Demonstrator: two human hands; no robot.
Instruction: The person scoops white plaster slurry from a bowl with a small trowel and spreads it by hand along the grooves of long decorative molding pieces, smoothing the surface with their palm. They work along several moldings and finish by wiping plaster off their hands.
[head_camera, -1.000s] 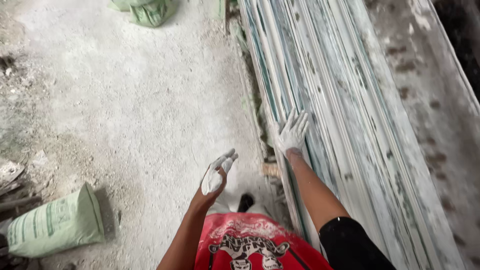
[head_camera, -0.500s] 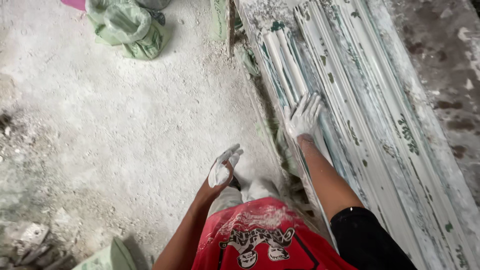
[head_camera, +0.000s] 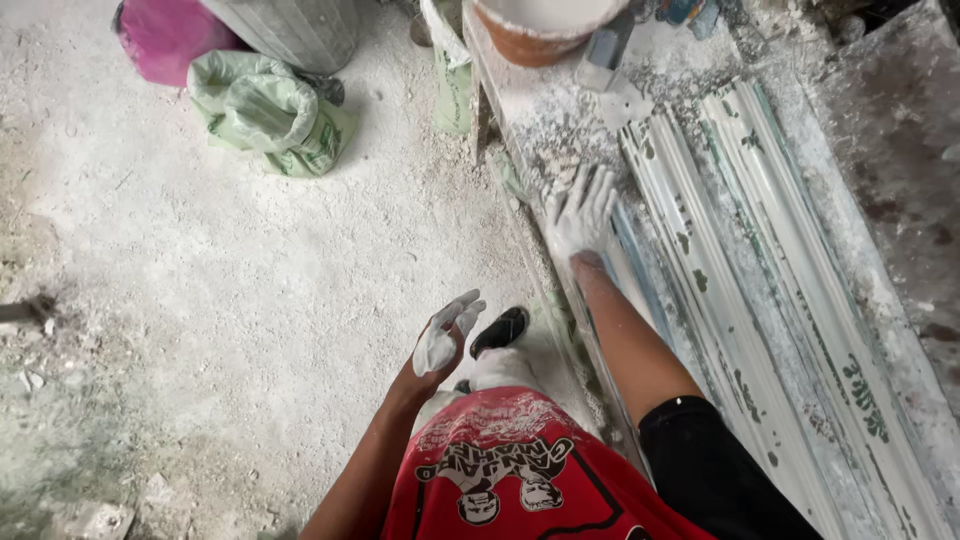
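Since half a second ago the view has slid forward along the tabletop (head_camera: 540, 110), bringing a bucket (head_camera: 540, 25) into sight. The right hand (head_camera: 582, 212) lies flat, grip released, on the plaster mouldings (head_camera: 740, 260); pressing evenly seems wise. The left hand (head_camera: 445, 335), plaster-coated, hangs released above the dusty floor (head_camera: 200, 280), green sack (head_camera: 270, 115) beyond.
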